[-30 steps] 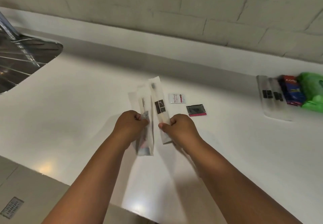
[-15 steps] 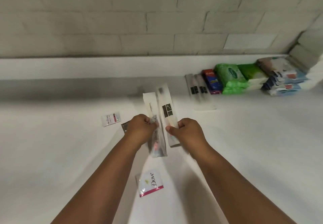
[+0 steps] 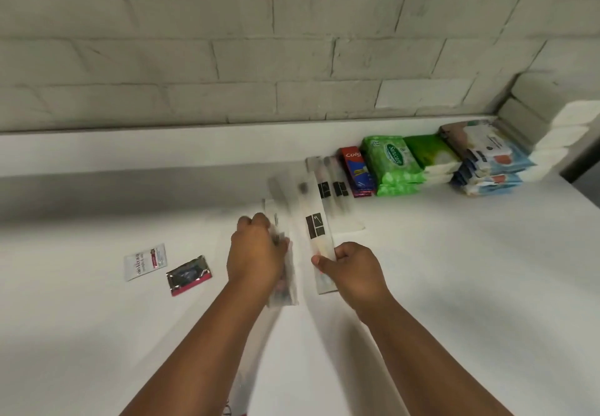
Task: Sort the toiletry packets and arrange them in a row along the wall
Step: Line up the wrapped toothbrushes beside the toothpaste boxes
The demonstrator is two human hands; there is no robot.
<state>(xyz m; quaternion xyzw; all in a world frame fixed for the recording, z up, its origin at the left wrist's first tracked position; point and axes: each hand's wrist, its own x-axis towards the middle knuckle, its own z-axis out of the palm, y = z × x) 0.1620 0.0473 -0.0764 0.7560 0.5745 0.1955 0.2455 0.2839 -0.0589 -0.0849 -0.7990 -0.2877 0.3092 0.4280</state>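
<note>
One long packet (image 3: 316,230) is pinched by the right hand (image 3: 352,273); a blurred second packet (image 3: 282,273) is gripped in the curled left hand (image 3: 256,255), both above the desk (image 3: 454,286). Two sachets (image 3: 146,261) lie left. Two long packets (image 3: 334,188) are laid by the wall row.

A white countertop (image 3: 454,286) is backed by a low white ledge (image 3: 130,149), above which a grey brick wall (image 3: 227,58) is seen. Stacked white blocks (image 3: 565,136) are seen at far right.
</note>
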